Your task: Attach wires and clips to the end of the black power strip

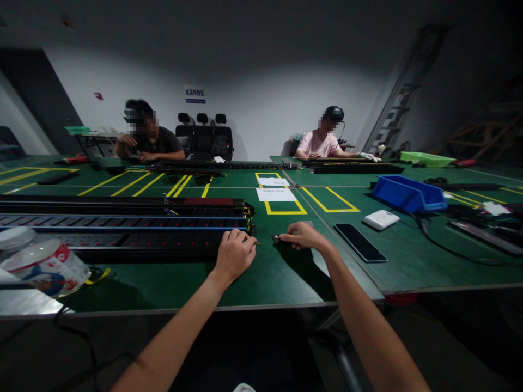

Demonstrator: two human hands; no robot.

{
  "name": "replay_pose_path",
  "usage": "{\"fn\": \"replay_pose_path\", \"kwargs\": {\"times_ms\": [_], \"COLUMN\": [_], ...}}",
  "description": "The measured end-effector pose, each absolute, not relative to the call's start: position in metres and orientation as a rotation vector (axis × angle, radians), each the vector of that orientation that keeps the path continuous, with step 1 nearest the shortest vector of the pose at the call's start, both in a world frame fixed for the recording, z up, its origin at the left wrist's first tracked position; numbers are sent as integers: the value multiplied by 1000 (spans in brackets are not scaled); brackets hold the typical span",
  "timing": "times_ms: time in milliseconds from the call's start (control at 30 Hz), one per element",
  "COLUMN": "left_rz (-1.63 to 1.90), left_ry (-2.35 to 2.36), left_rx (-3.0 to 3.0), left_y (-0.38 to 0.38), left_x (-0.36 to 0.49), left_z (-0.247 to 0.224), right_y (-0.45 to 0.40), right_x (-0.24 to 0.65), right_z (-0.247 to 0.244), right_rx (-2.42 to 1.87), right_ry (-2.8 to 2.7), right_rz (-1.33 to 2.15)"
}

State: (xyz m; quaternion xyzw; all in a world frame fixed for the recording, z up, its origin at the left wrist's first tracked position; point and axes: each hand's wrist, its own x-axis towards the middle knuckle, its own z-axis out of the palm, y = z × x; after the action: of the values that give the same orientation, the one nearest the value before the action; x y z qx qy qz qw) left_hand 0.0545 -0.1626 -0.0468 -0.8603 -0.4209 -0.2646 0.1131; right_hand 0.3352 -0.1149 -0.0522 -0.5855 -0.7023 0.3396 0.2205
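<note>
My left hand [236,255] is closed, its fingers curled at the right end of a long black power strip [171,240]. A thin, brass-coloured tip [257,243] shows beside the fingertips; what the hand grips is mostly hidden. Just across a small gap, my right hand [305,236] pinches a small dark flat piece [277,239] low over the green table. Its exact kind is too small to tell. More long black strips [122,206], one with blue edges, lie parallel behind the nearest one and reach to the left.
A phone [360,243], a white case [381,219] and a blue bin [408,194] are on the right. Paper sheets [275,194] lie ahead. A clear plastic jar [49,267] stands at left. Two people sit across the green table [253,294].
</note>
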Motion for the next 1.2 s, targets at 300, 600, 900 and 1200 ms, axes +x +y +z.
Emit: {"fn": "replay_pose_path", "kwargs": {"times_ms": [300,600,900,1200], "left_rz": [-810,-827,-852,-846], "left_ry": [-1256,-1321,-1359,-1375], "left_rx": [-2520,-2538,-2547,-2523], "left_y": [-160,-159,-159,-157], "left_x": [56,57,59,61], "left_z": [-48,-46,-46,-49], "right_y": [-120,-120,-106,-111], "right_x": [331,329,320,288], "right_z": [-48,-50,-68,-72], "right_rx": [-1433,-1337,-1327,-1219], "right_ry": [-1992,-1946,-2155,-2193], "right_rz": [1132,1290,880,710]}}
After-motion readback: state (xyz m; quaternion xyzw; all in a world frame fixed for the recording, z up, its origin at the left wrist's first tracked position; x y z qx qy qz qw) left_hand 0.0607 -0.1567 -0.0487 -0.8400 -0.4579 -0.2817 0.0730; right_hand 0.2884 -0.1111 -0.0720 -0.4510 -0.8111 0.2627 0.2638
